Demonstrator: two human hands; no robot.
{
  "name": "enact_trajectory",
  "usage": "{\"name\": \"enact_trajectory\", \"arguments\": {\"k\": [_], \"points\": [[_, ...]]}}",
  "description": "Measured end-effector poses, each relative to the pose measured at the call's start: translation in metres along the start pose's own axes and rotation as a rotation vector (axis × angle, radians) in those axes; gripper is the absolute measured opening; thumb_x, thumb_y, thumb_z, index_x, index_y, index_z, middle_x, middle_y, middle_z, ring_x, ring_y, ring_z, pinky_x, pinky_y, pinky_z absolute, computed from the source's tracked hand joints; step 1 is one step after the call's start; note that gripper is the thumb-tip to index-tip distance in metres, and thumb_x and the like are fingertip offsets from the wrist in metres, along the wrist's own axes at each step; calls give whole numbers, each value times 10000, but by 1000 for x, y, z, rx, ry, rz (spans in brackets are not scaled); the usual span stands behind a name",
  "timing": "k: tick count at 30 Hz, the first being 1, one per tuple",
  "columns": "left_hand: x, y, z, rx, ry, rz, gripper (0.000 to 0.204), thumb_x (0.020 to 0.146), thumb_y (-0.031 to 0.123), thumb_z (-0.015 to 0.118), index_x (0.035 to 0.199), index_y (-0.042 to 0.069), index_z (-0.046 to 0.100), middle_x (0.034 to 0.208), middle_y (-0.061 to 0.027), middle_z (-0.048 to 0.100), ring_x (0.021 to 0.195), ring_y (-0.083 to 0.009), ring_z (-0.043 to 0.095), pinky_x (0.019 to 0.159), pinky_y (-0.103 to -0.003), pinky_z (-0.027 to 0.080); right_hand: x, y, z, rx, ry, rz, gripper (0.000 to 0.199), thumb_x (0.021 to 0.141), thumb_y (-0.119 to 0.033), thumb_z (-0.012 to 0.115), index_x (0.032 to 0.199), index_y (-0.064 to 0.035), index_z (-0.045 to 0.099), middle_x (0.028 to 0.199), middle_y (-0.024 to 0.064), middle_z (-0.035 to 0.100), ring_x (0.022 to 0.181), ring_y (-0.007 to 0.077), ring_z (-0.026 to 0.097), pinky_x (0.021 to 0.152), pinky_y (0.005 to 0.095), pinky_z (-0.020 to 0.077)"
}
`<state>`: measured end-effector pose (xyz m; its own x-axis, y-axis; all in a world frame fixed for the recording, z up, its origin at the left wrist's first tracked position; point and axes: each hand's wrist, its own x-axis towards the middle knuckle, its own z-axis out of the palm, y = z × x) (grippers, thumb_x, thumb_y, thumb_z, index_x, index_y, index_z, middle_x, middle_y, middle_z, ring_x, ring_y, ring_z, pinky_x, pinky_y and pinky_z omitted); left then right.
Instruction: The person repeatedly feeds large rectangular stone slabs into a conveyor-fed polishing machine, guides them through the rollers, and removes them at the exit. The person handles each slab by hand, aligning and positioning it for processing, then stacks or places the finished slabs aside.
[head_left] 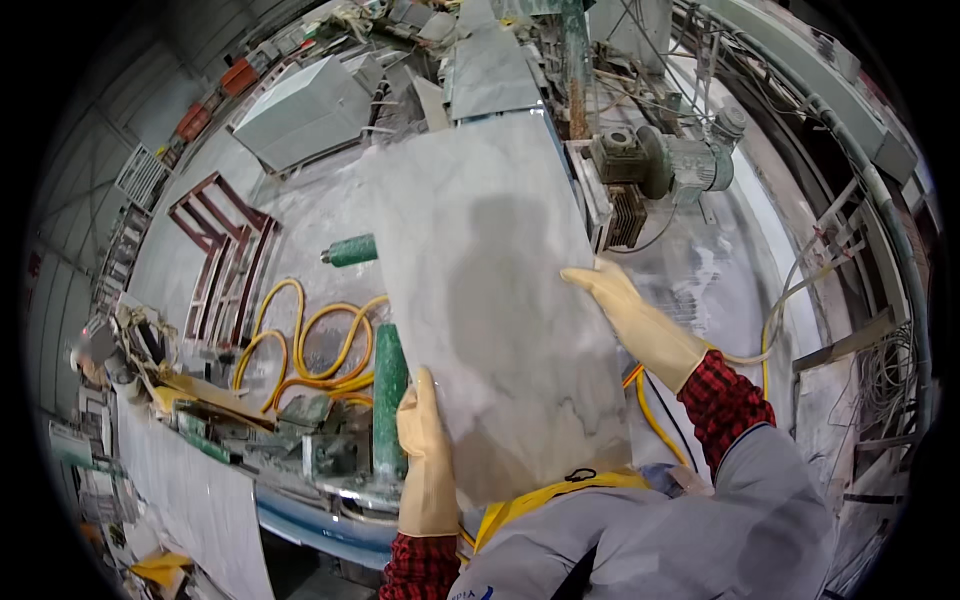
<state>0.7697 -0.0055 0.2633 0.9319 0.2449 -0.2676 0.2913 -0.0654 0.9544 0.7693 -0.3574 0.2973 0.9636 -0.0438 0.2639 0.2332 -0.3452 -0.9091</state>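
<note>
A pale grey, veined stone slab (520, 300) with a wet-looking, shiny face is held in front of my body. My left hand (427, 450), in a cream rubber glove, grips its left edge low down, thumb on the face. On the right edge, higher up, my right hand (635, 310) in a matching glove holds on, with its thumb over the face. The fingers of both hands are hidden behind the slab. A dark shadow falls across its middle. The lower edge comes close to the yellow apron (560, 500) at my waist.
Green rollers (388, 400) and a yellow hose (300, 370) lie left of the slab. A reddish metal rack (230, 260) stands farther left. An electric motor (685, 165) is at the right. Another slab (490, 75) lies on the line ahead. A person (100, 340) is at far left.
</note>
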Motion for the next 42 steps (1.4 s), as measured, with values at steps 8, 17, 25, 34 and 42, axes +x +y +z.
{"name": "enact_trajectory", "arguments": {"k": [8,17,25,34,42], "points": [[88,17,81,565,-172,-153,673,994,604,426,1224,39,709,1077,-158,739,1008,-287,676,934,-382,468,32,124,-17,-424,-90,-91,589,891,80,470,1466,-43,513,1481,165,548,1343,347,508,1154,406,379],[206,11,120,571,-320,-112,642,1001,589,421,1247,65,697,1125,-173,728,1084,-354,654,977,-426,456,134,127,-7,-113,-34,499,529,933,-5,482,1461,-22,503,1481,161,555,1365,291,515,1173,385,369],[265,39,158,-8,-490,-453,558,1003,507,487,1334,76,618,1304,-139,657,1128,-318,631,1040,-431,449,109,126,-18,280,-100,697,392,1019,-118,515,1384,10,579,1361,142,635,1265,249,586,1087,366,452],[268,-5,149,-32,-480,-418,632,1031,509,553,1394,-9,575,1366,-101,626,1221,-202,593,1045,-336,455,99,172,25,750,317,961,313,940,-244,740,1181,-59,665,1071,44,695,973,168,653,851,345,541],[290,-5,184,6,-411,-327,585,1037,495,564,1358,8,609,1296,-61,656,1174,-163,590,1040,-315,447,135,200,3,716,251,899,358,939,-312,733,1168,-59,627,1043,27,644,966,116,539,855,263,437]]}}
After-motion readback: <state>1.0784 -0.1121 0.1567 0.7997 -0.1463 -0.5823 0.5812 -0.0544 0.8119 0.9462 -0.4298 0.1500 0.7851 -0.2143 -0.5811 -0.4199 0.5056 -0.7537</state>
